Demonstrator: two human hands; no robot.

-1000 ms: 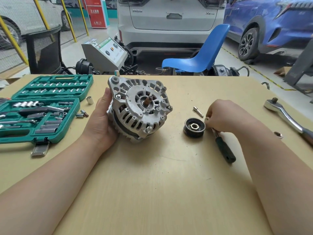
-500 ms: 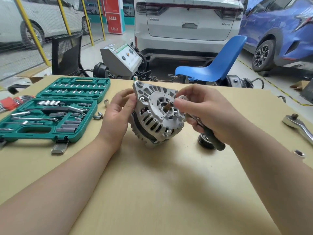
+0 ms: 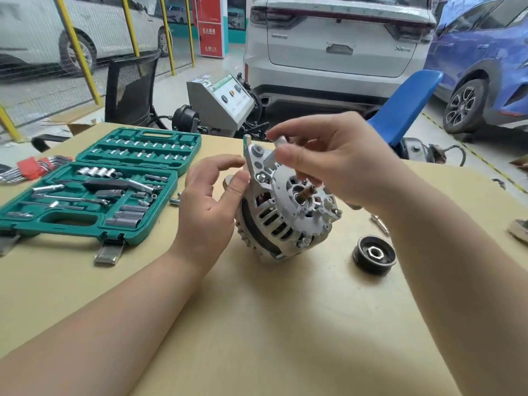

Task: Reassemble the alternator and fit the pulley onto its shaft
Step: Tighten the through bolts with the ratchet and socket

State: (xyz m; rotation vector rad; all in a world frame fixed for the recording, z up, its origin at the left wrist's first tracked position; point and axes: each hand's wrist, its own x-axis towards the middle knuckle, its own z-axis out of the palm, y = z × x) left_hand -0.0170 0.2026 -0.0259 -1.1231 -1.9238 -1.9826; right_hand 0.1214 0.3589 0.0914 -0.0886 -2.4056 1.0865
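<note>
A silver cast-aluminium alternator [image 3: 285, 207] with slotted vents stands on edge near the middle of the tan wooden surface [image 3: 257, 324], its bare shaft [image 3: 306, 192] pointing toward the viewer and to the right. The left hand [image 3: 210, 207] steadies the housing from the left, thumb against the casing, fingers loosely spread. The right hand [image 3: 331, 164] hovers over the top of the alternator, its thumb and forefinger pinching a small silver metal piece [image 3: 281, 139], blurred and hard to identify. The black grooved pulley [image 3: 375, 254], a hex nut in its centre, lies flat on the surface to the right of the alternator, apart from it. At far left sits an open green plastic socket set case [image 3: 97, 187] holding chrome sockets.
</note>
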